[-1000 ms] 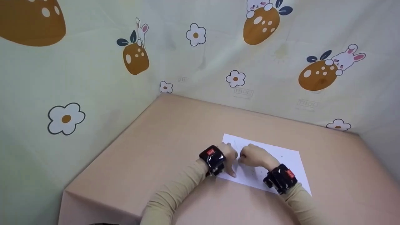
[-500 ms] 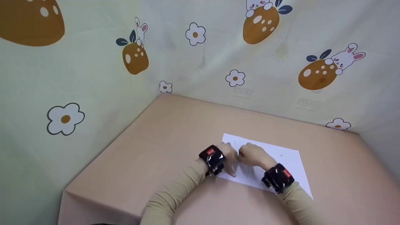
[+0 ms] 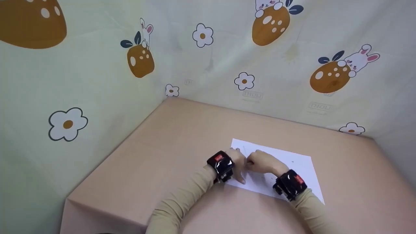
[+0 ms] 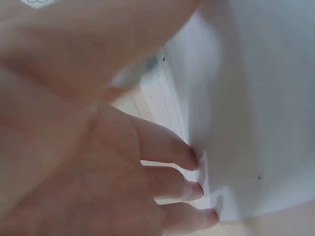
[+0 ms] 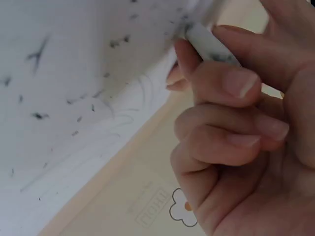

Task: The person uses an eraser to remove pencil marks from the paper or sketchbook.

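A white sheet of paper point(image 3: 294, 167) lies on the table under both hands. My left hand point(image 3: 239, 162) rests on its left part, thumb spread toward the near edge; in the left wrist view the fingertips point(image 4: 189, 160) press on the paper. My right hand point(image 3: 264, 162) is close beside it, its fingers curled. In the right wrist view it pinches a white eraser point(image 5: 209, 45) with grey smudges, its end at the paper. Faint pencil lines point(image 5: 125, 118) and dark eraser crumbs point(image 5: 39, 116) show on the sheet. In the head view the hand hides the eraser.
A peach-coloured cloth covers the table point(image 3: 156, 156), whose front left edge drops away. Pale curtains point(image 3: 201, 61) with printed rabbits, fruit and flowers stand along the left and back. Each wrist wears a black camera band point(image 3: 221, 165).
My right hand has shifted slightly left with the eraser, closer to my left hand. The left hand stays in place on the paper.
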A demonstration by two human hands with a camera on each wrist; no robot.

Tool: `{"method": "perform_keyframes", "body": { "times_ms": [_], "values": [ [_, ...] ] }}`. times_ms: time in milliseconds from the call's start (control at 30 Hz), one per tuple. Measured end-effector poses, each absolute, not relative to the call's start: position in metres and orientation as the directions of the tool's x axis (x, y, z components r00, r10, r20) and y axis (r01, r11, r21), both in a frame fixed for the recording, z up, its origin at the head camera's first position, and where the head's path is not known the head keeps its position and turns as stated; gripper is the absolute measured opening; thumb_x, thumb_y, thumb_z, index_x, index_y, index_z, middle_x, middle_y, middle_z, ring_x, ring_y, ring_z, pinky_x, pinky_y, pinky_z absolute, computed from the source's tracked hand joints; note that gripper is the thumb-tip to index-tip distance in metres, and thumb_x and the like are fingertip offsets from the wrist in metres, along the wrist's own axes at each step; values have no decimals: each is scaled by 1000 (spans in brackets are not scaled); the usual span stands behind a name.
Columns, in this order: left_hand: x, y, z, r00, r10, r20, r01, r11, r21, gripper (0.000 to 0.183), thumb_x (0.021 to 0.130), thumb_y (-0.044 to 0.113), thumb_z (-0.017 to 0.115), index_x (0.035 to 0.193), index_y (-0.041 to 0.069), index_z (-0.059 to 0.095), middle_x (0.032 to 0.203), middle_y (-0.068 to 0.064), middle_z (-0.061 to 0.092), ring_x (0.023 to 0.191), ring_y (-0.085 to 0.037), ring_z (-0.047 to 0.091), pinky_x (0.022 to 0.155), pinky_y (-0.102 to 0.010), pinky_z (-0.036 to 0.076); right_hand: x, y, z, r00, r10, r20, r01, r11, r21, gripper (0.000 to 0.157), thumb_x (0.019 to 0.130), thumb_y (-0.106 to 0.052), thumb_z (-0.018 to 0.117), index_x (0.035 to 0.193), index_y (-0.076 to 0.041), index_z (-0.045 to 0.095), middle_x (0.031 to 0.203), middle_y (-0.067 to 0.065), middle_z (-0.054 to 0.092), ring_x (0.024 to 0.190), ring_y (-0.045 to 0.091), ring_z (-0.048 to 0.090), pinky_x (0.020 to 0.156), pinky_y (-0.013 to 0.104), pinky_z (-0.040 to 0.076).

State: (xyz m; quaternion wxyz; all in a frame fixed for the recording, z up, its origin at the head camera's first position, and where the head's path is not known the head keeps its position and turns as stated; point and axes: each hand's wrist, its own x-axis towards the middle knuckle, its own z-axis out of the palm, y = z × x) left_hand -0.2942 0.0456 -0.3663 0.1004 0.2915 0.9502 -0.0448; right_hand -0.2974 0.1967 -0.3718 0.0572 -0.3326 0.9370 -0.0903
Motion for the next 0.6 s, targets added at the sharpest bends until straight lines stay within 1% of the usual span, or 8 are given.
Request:
{"method": "perform_keyframes", "body": {
  "times_ms": [67, 167, 233, 267, 367, 400, 500, 600],
  "values": [
    [-293, 45, -366, -811, 552, -196, 566, 824, -21, 48, 67, 56, 79, 86, 14, 66, 75, 3, 55, 75, -12, 45, 60, -23, 36, -296, 196, -372, -751, -660, -18, -646, 740, -186, 19, 78, -6, 62, 60, -8, 60, 54, -9, 44, 49, 3, 34, 45, 15, 27],
    [-292, 44, -365, -800, 570, -185, 586, 809, -42, 48, 67, 57, 79, 79, 13, 63, 67, 4, 50, 72, -13, 43, 59, -24, 34, -290, 197, -365, -735, -668, -117, -647, 743, -173, 27, 74, -4, 62, 51, -11, 49, 50, -12, 35, 47, 4, 30, 43, 16, 21],
    [-292, 44, -365, -780, 601, -176, 620, 780, -88, 49, 69, 58, 77, 76, 12, 61, 62, 5, 43, 70, -12, 42, 59, -25, 33, -288, 197, -362, -729, -658, -191, -632, 753, -181, 30, 72, -4, 63, 49, -12, 46, 49, -13, 32, 46, 3, 28, 43, 17, 18],
    [-291, 44, -365, -784, 594, -179, 614, 784, -86, 50, 69, 58, 77, 77, 12, 62, 63, 5, 45, 71, -13, 43, 59, -25, 35, -288, 197, -361, -733, -647, -210, -620, 762, -186, 29, 72, -4, 63, 49, -12, 46, 49, -13, 32, 46, 3, 28, 43, 17, 18],
    [-291, 43, -366, -815, 548, -187, 563, 826, -31, 48, 66, 55, 80, 83, 12, 67, 73, 4, 58, 75, -13, 48, 63, -24, 42, -291, 194, -367, -770, -629, -109, -608, 775, -175, 20, 74, -6, 64, 55, -8, 58, 51, -10, 41, 48, 5, 34, 44, 18, 25],
    [-291, 44, -367, -829, 525, -193, 538, 843, -15, 48, 65, 55, 81, 87, 13, 69, 81, 3, 64, 79, -13, 51, 67, -24, 45, -292, 192, -369, -779, -624, -62, -609, 776, -163, 19, 75, -7, 64, 57, -7, 59, 53, -9, 42, 50, 6, 35, 44, 18, 26],
    [-293, 45, -368, -844, 492, -212, 503, 864, 2, 50, 64, 55, 81, 93, 15, 71, 97, -2, 69, 86, -14, 53, 75, -25, 49, -290, 189, -371, -791, -610, 32, -610, 785, -109, 17, 76, -5, 63, 59, -3, 59, 55, -5, 42, 53, 8, 36, 45, 20, 28],
    [-294, 45, -369, -819, 535, -208, 556, 829, -57, 50, 66, 58, 79, 87, 14, 68, 84, 0, 64, 80, -13, 49, 69, -26, 46, -283, 189, -366, -808, -586, -61, -583, 810, -64, 16, 72, -3, 63, 57, -3, 56, 54, -6, 38, 53, 10, 34, 45, 21, 26]
  ]
}}
